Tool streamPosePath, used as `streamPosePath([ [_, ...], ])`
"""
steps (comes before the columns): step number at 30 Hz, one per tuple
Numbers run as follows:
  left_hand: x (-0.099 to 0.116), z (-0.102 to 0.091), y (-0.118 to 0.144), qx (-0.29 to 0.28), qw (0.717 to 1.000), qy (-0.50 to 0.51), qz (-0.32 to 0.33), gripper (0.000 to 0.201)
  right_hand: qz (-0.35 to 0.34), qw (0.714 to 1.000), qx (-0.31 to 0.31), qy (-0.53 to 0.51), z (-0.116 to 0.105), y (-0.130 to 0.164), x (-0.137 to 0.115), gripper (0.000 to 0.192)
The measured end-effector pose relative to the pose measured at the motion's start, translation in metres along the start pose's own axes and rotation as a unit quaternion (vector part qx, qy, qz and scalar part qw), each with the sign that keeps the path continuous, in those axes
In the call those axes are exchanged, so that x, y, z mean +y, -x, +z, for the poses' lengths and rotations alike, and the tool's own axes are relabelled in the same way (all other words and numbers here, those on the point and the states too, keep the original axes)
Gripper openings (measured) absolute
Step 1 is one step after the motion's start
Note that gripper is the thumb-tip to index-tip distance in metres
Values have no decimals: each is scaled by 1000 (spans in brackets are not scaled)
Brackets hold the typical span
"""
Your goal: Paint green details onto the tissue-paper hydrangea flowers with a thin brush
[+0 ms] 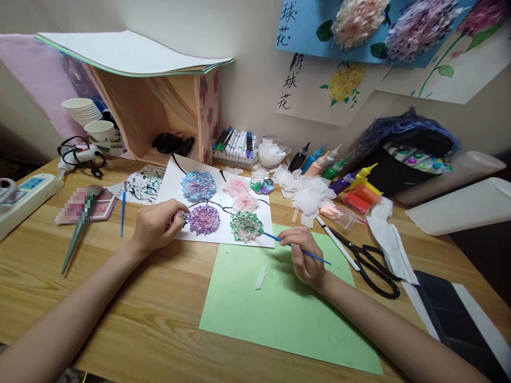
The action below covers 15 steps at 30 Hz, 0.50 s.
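Note:
My right hand (307, 258) pinches a thin blue paintbrush (309, 256). Its tip meets the lower right edge of a green-edged paper flower (246, 226). On the left edge of a white sheet of paper (235, 242), my left hand (157, 226) rests with curled fingers beside a purple paper flower (204, 219). What those fingers hold, if anything, is hidden. A blue flower (198, 185) and pink flowers (245, 201) also sit on the sheet, among painted black branches. Under my right hand lies green paper (287, 324) with a small white scrap (261, 277).
Black scissors (371, 258) and a white pen (339, 244) lie at right. Behind are paint bottles (313, 160), white paper pieces (307, 194), a paint palette (262, 184) and a marker box (235, 149). A second brush (123, 213) and a power strip (30, 194) are at left.

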<state>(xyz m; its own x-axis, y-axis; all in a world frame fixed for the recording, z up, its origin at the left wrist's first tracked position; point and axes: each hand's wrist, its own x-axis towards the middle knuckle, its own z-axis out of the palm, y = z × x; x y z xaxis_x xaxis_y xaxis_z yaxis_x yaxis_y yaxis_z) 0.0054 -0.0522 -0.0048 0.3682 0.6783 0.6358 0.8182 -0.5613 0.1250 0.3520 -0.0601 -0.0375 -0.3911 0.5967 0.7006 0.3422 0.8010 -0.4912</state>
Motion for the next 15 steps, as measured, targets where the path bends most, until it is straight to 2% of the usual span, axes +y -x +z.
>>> streamPosePath([
  [10, 0, 1, -1, -3, 1000, 6, 0, 22, -5, 1000, -9, 12, 0, -2, -2, 20],
  [15, -2, 1, 0, -3, 1000, 7, -5, 21, -17, 1000, 22, 11, -2, -1, 2, 21],
])
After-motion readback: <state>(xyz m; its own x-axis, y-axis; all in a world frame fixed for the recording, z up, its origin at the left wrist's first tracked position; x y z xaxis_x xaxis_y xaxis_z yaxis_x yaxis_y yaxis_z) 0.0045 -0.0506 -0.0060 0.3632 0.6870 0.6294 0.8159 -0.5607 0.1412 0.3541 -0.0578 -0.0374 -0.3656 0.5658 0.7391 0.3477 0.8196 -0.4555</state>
